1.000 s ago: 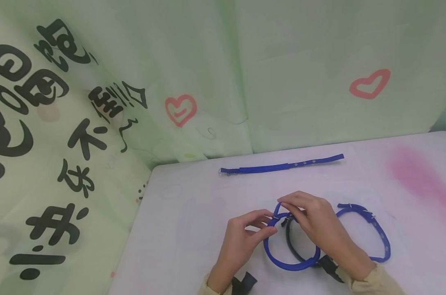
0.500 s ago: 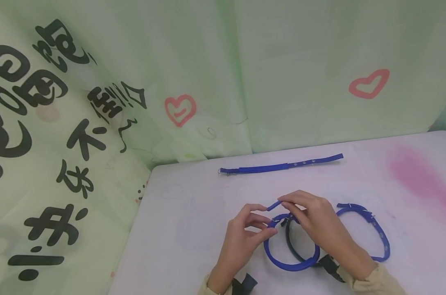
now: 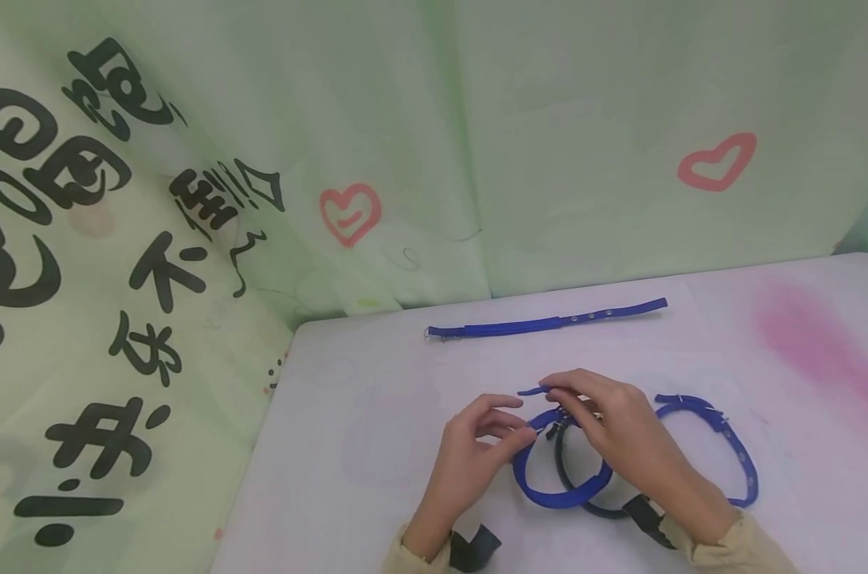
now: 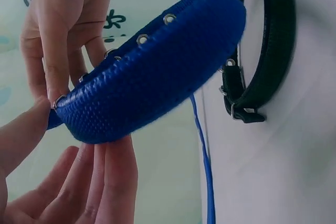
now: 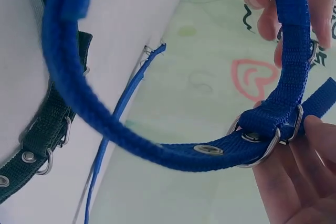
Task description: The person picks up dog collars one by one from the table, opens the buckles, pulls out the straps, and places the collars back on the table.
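Note:
Both hands work on a blue dog collar (image 3: 559, 501), bent into a ring, with metal eyelets and a buckle (image 5: 265, 135). My left hand (image 3: 469, 458) holds the ring's left side between thumb and fingers, with the index finger raised off it. At the top of the ring, my right hand (image 3: 609, 414) pinches the strap near its free end (image 3: 530, 391), which sticks out leftward past the fingertips. In the left wrist view, the padded band (image 4: 163, 72) covers part of the fingers. A black collar (image 3: 606, 510) lies on the table behind the held ring.
A second blue collar (image 3: 749, 470), curved into a loop, lies right of my right hand. Farther back a third blue collar (image 3: 516, 328) lies stretched out straight. The white table (image 3: 376, 446) meets a pale green curtain (image 3: 584, 159) with heart drawings at its far edge.
The strap's free end, earlier looped down toward the buckle, has swung up and now points left from my right fingers. The ring has tilted, its lower edge higher. The other collars stay put.

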The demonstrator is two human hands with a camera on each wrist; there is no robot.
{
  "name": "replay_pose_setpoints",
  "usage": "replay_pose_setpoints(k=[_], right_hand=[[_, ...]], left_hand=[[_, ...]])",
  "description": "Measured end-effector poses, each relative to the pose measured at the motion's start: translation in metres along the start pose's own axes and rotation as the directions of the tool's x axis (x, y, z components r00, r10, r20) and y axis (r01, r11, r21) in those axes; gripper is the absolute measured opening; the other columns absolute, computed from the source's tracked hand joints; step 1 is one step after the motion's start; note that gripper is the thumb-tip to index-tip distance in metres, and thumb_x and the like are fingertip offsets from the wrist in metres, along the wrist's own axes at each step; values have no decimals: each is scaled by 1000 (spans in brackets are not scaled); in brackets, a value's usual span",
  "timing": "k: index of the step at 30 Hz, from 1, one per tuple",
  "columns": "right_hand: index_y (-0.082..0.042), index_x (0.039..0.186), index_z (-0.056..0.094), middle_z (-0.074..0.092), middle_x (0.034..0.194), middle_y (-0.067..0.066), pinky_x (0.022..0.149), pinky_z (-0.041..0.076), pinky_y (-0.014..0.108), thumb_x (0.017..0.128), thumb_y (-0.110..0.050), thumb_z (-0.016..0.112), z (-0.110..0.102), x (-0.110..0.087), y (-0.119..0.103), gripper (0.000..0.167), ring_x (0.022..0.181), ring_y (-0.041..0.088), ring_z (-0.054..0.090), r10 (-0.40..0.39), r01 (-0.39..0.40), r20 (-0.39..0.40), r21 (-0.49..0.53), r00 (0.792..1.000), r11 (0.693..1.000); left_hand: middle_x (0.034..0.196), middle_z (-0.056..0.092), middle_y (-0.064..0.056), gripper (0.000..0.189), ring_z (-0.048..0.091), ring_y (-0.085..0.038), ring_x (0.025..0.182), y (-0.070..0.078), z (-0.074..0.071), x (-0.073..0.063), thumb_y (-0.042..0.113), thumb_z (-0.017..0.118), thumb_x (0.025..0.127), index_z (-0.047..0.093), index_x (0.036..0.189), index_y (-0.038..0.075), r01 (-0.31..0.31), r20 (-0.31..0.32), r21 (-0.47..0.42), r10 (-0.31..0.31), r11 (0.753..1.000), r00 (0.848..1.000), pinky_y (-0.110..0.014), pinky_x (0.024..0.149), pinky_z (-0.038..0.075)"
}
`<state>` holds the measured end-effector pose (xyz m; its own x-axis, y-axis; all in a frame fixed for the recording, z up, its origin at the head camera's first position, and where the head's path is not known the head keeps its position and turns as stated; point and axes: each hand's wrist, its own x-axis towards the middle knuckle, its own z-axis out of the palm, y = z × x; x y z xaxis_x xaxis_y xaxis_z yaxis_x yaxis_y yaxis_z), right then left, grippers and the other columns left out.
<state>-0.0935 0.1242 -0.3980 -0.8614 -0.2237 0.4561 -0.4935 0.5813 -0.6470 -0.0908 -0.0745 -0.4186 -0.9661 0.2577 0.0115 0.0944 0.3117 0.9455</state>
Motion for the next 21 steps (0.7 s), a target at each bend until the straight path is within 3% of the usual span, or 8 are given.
replay_pose_setpoints(k=[3, 15, 18, 21], right_hand=[[-8, 109, 71, 74, 100, 2, 68, 61, 28, 90, 6, 67, -1, 0, 0, 24, 87, 18, 73, -12, 12, -1, 12, 1000, 1000], [-9, 109, 70, 74, 102, 1, 70, 62, 30, 90, 6, 67, -3, 2, -1, 24, 89, 18, 72, -21, 21, 20, 36, 1000, 999], [-8, 108, 70, 74, 102, 2, 70, 62, 29, 90, 6, 67, -4, 2, -1, 24, 89, 19, 72, -27, 26, 18, 39, 999, 999], [-6, 107, 70, 74, 102, 4, 68, 62, 28, 89, 8, 66, -4, 2, -1, 24, 89, 21, 73, -25, 25, 9, 50, 1000, 998]], left_hand=[[99, 75, -1, 24, 69, -5, 86, 1, -1, 6, 29, 72, 92, 71, 112, 15, -14, 2, 8, 14, 1000, 1000, -19, 73, 57], [101, 75, 1, 19, 68, -5, 85, 9, -2, 24, 26, 72, 92, 75, 104, 11, 57, 91, -23, -54, 998, 994, -20, 72, 58], [99, 76, 1, 20, 68, -6, 82, 11, -1, 26, 26, 72, 92, 75, 103, 10, 87, 130, -38, -81, 995, 988, -22, 70, 58], [97, 76, 0, 23, 68, -6, 79, 12, -1, 27, 28, 72, 92, 76, 105, 9, 143, 192, -53, -130, 988, 973, -26, 68, 59]])
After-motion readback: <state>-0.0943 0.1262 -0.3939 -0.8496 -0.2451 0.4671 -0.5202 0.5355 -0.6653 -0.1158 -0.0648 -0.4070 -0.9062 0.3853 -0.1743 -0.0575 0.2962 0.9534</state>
